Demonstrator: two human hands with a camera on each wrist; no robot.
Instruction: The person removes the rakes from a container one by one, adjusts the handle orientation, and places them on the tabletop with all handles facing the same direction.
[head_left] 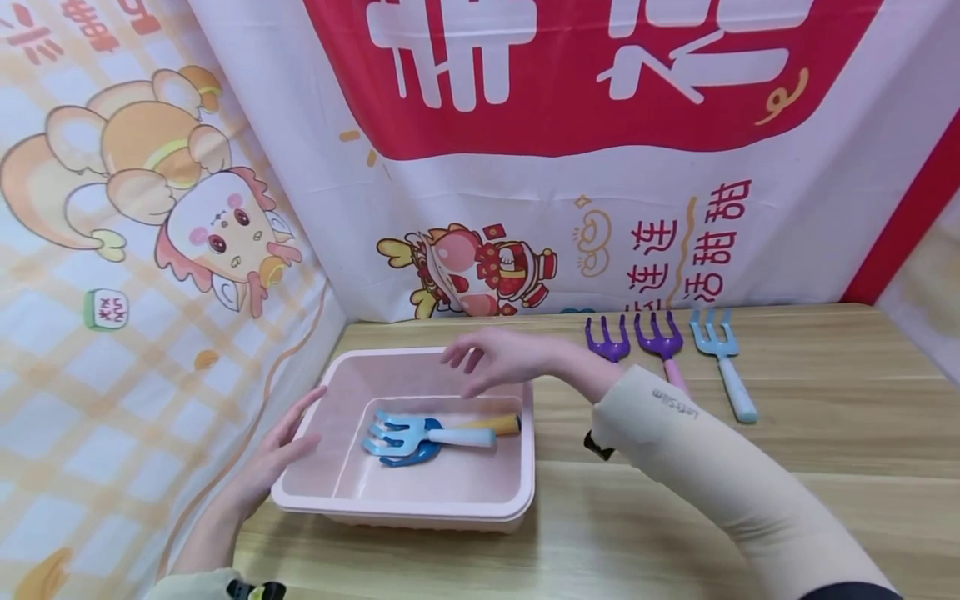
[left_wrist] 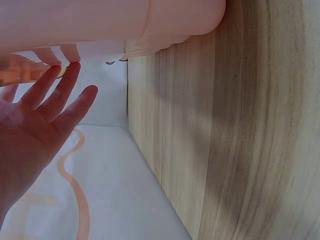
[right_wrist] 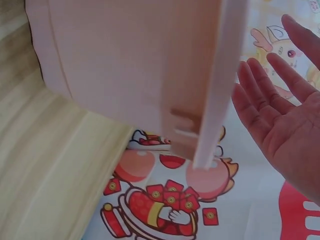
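"Pink bin (head_left: 405, 507): contents?"
"Light-blue fork (head_left: 457, 437) lying across a blue tool (head_left: 429, 454)."
"Hands?"
"Left hand (head_left: 272, 458) at the bin's left wall, fingers spread. Right hand (head_left: 498, 357) over the bin's far-right corner, fingers loosely bent, thumb apart."
"Elsewhere?"
"Three forks (head_left: 660, 343) on the surface (head_left: 600, 533), right of the bin."
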